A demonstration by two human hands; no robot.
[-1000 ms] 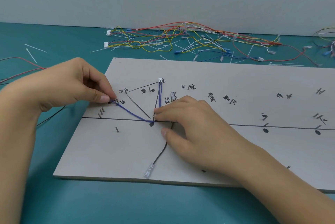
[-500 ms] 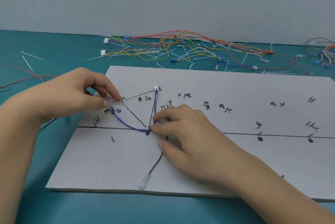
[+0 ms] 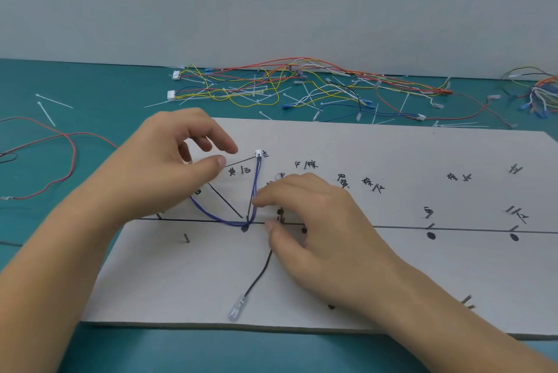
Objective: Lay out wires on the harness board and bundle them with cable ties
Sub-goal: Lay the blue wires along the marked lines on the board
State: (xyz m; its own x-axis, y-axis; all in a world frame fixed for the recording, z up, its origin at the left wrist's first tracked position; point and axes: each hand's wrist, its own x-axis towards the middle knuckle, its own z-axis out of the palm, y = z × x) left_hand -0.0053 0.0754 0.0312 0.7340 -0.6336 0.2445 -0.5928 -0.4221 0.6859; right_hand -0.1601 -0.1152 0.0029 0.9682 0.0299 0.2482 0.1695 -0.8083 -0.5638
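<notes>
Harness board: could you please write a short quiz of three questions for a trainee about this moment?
1. True or false: the left hand grips the white connector of the blue wire.
2. Where do the spare wires lie? A: on the harness board; B: on the table beyond the board; C: in the right hand.
3. Which hand rests on the black wire?

Key: 1 false, the white connector stands free of the left hand; 2 B; 3 the right hand.
</notes>
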